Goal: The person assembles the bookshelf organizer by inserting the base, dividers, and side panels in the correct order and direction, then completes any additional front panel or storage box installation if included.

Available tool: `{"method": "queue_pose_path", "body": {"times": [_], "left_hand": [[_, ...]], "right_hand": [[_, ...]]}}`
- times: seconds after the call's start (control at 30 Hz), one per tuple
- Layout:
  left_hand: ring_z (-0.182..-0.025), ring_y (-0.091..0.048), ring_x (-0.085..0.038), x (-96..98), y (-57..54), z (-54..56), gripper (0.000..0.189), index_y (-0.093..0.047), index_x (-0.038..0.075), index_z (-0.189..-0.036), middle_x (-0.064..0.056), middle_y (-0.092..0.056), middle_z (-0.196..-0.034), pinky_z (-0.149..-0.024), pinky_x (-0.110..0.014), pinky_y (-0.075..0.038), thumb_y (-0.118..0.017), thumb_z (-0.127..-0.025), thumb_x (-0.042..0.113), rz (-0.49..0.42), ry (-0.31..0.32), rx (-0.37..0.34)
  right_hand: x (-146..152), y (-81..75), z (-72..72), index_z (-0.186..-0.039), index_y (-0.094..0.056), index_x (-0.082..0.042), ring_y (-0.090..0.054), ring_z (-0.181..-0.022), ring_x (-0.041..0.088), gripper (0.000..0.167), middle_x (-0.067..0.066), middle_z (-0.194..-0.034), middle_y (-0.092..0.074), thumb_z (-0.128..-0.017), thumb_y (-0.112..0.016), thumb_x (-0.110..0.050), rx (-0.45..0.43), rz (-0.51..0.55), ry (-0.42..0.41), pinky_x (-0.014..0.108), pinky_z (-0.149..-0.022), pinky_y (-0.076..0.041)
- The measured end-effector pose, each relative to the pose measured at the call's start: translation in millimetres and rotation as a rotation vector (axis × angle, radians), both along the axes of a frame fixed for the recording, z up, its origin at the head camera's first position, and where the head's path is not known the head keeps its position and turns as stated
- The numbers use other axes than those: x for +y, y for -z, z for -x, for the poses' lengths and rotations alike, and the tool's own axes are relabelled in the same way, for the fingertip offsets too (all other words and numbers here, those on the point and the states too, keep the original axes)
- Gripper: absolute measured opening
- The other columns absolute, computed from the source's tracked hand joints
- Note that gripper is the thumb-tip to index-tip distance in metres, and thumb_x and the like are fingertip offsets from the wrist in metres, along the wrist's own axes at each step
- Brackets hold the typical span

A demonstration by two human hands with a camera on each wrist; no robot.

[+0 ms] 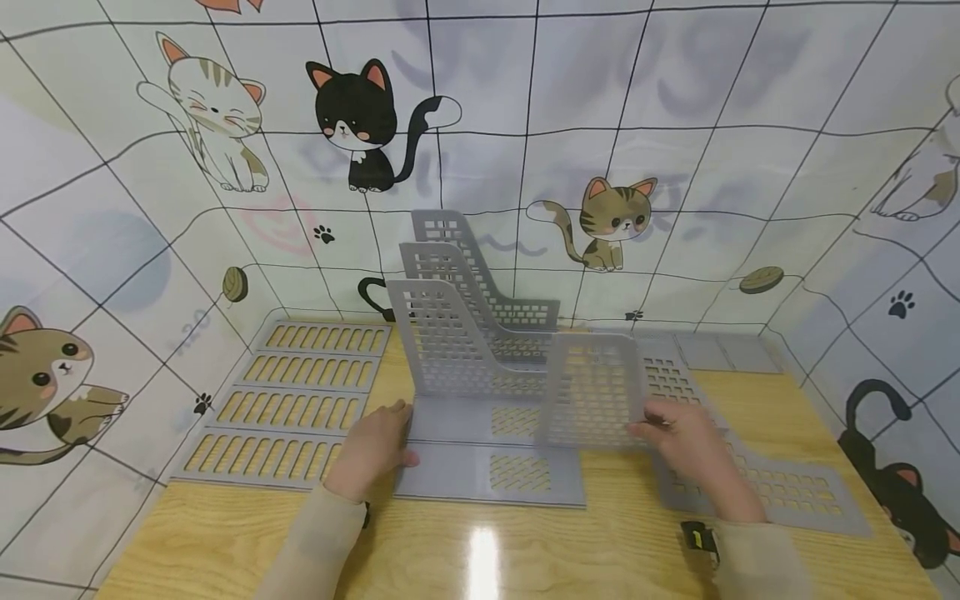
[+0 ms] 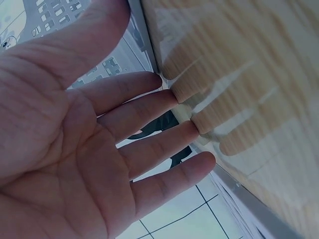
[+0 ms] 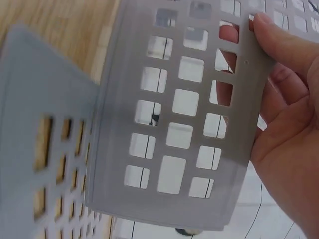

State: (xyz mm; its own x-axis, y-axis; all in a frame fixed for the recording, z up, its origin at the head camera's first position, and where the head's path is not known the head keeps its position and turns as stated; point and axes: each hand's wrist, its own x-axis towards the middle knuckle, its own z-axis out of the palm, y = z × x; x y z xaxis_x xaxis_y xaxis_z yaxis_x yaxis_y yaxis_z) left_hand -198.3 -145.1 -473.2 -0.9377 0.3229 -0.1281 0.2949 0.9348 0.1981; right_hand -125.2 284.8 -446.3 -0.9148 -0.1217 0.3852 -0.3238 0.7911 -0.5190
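Observation:
A grey base plate (image 1: 442, 475) with slotted patches lies on the table, and several grey perforated L-shaped dividers (image 1: 442, 333) stand upright on its rear part. My left hand (image 1: 375, 446) is at the base's left edge, thumb near its front section. In the left wrist view the fingers (image 2: 154, 154) are extended, their tips touching the wooden surface. My right hand (image 1: 686, 442) pinches the right edge of a grey perforated panel (image 1: 592, 392), holding it upright over the base's right side. Thumb and fingers grip that panel (image 3: 172, 119) from both faces in the right wrist view.
A grey slotted panel (image 1: 277, 408) lies flat on the left of the wooden table (image 1: 480, 542). Another perforated L-shaped panel (image 1: 810, 492) lies flat on the right, with a plain grey piece (image 1: 727, 352) behind it. A cat-printed cloth wall (image 1: 487, 183) surrounds the table.

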Motion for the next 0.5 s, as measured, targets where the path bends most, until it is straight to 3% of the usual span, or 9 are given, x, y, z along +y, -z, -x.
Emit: {"method": "queue_pose_path", "body": {"times": [0.1,0.17,0.27,0.37,0.5], "left_hand": [[-0.130,-0.056,-0.049,-0.9,0.9,0.0,0.085,-0.058,-0.004,-0.141,-0.023,-0.055,-0.149,-0.105,-0.056,-0.050,-0.093,-0.073,0.032,-0.003,0.001,0.002],[-0.130,-0.056,-0.049,-1.4,0.4,0.0,0.084,-0.058,-0.004,-0.142,-0.023,-0.054,-0.149,-0.106,-0.056,-0.049,-0.093,-0.074,0.031,-0.013,0.003,-0.003],[-0.132,-0.055,-0.049,-3.2,-1.6,-0.1,0.083,-0.058,-0.004,-0.142,-0.023,-0.054,-0.150,-0.108,-0.057,-0.047,-0.093,-0.074,0.029,-0.046,0.011,-0.018],[-0.136,-0.051,-0.048,-6.9,-4.4,-0.6,0.085,-0.056,-0.003,-0.144,-0.022,-0.051,-0.153,-0.112,-0.057,-0.044,-0.094,-0.073,0.025,-0.092,0.008,-0.059],[-0.143,-0.044,-0.046,-12.7,-6.0,-1.2,0.090,-0.053,-0.002,-0.148,-0.020,-0.046,-0.158,-0.116,-0.058,-0.038,-0.095,-0.072,0.019,-0.150,-0.008,-0.118]], "right_hand": [[-4.9,0.4,2.1,-0.069,-0.037,-0.016,-0.039,-0.060,0.003,0.049,-0.010,-0.064,-0.032,-0.087,-0.081,-0.006,-0.041,-0.005,0.002,0.023,-0.052,-0.035],[-0.6,-0.4,2.5,-0.072,-0.051,-0.014,-0.056,-0.068,0.008,0.034,-0.008,-0.068,-0.050,-0.090,-0.080,-0.009,-0.092,0.000,-0.006,0.027,-0.058,-0.049],[15.0,-4.2,-0.7,-0.091,-0.073,-0.009,-0.072,-0.088,0.025,0.008,0.005,-0.093,-0.073,-0.094,-0.077,-0.016,-0.194,-0.004,0.009,0.041,-0.074,-0.061],[36.5,-8.6,-6.5,-0.111,-0.078,-0.007,-0.069,-0.106,0.043,0.021,0.021,-0.120,-0.072,-0.096,-0.075,-0.022,-0.283,-0.028,0.040,0.057,-0.087,-0.058],[62.5,-9.3,-12.5,-0.114,-0.076,-0.004,-0.064,-0.111,0.051,0.027,0.030,-0.127,-0.066,-0.101,-0.069,-0.026,-0.335,-0.077,0.047,0.065,-0.089,-0.054]]}}
